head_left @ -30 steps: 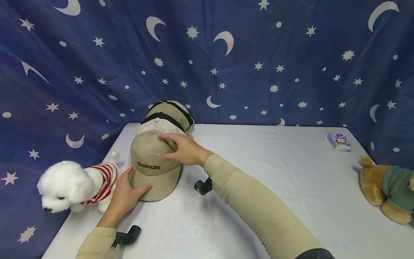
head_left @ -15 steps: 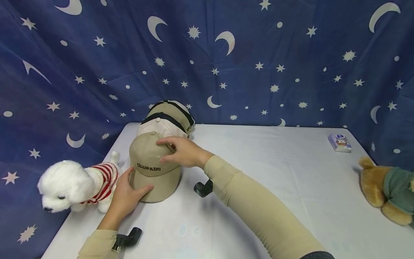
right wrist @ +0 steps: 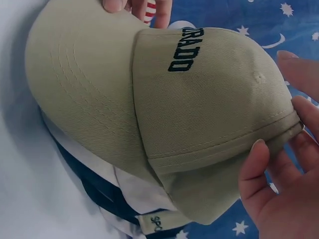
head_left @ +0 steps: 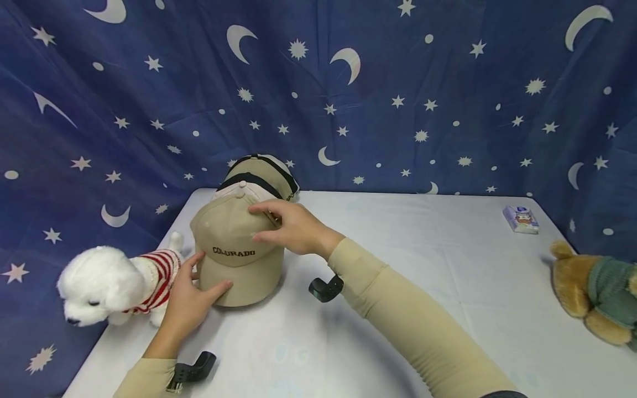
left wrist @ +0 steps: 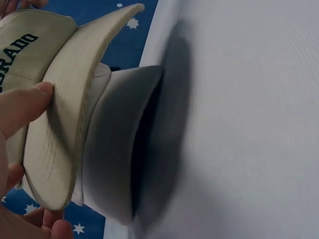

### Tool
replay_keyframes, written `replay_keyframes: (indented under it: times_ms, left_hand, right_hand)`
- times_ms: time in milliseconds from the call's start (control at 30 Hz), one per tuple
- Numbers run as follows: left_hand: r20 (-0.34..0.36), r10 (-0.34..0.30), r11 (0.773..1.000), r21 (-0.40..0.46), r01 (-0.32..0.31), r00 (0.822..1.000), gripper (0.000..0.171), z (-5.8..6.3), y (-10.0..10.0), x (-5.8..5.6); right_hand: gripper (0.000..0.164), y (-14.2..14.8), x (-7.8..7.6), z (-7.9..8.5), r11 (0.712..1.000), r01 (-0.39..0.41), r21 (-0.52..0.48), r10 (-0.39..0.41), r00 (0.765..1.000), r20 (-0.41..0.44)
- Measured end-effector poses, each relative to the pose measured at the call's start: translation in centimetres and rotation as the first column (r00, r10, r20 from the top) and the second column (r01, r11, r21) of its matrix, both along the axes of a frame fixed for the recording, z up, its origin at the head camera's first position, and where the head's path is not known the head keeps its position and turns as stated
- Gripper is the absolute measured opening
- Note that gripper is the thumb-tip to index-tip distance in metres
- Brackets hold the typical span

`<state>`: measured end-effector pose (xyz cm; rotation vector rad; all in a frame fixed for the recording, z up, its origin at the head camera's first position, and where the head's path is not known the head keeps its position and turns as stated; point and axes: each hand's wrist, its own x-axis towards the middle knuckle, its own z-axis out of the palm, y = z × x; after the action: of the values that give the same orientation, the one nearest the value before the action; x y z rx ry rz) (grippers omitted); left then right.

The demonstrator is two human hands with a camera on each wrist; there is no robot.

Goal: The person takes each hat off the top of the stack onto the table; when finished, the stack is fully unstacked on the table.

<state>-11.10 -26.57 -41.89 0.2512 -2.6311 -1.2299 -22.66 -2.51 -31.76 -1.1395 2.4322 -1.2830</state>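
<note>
A tan baseball cap (head_left: 224,224) lettered COLORADO is at the left of the table, brim toward me. My left hand (head_left: 189,307) grips its brim by the left side; the left wrist view shows the thumb on top and fingertips below. My right hand (head_left: 298,229) holds the crown at its right rear, thumb and fingers around the fabric in the right wrist view. Behind and beneath it stand a pale cap (head_left: 244,190) and a tan cap with dark bands (head_left: 271,168), partly hidden. A gap separates the tan brim from the pale cap's brim (left wrist: 112,149) in the left wrist view.
A white plush dog (head_left: 102,284) in a red-striped sweater sits close to my left hand. On the right are a small purple packet (head_left: 521,219) and a brown plush toy (head_left: 572,279) in a green top. A blue star-patterned curtain (head_left: 388,132) hangs behind the white table (head_left: 398,249).
The COLORADO cap has risen slightly toward me and appears larger, covering more of the pale cap behind. Both hands have shifted with it, the right one a little to the right.
</note>
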Motion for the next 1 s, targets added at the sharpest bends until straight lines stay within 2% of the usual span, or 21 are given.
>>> replay_keyframes:
  times_ms: [200,333,467,700,800,1000]
  left_hand:
    - [0.034,-0.053,0.996,0.067,0.051,0.998,0.084,0.8,0.7,-0.1]
    - [0.038,-0.105,0.985,0.141,0.099,0.994,0.076,1.2,1.2,-0.2]
    - [0.011,-0.169,0.960,0.228,0.163,0.985,0.072,1.5,1.9,-0.4]
    - [-0.025,-0.277,0.883,0.388,0.265,0.960,0.068,2.3,3.9,-1.0]
    - [-0.026,-0.305,0.865,0.411,0.288,0.952,0.067,2.6,4.9,-1.5]
    - [-0.023,-0.355,0.855,0.397,0.334,0.935,0.066,3.0,6.8,-2.6]
  right_hand:
    - [0.053,1.4,0.0,0.6,0.997,0.018,-0.071,-0.022,0.998,-0.051]
    - [0.054,2.9,0.0,1.0,0.995,0.035,-0.094,-0.040,0.998,-0.055]
    - [0.054,4.4,0.0,1.5,0.993,0.051,-0.109,-0.057,0.997,-0.055]
    - [0.053,7.4,-0.2,2.3,0.986,0.097,-0.132,-0.107,0.992,-0.073]
    - [0.052,8.7,-0.4,2.4,0.983,0.119,-0.143,-0.129,0.990,-0.063]
    - [0.052,11.3,-0.7,2.6,0.977,0.174,-0.126,-0.180,0.983,-0.043]
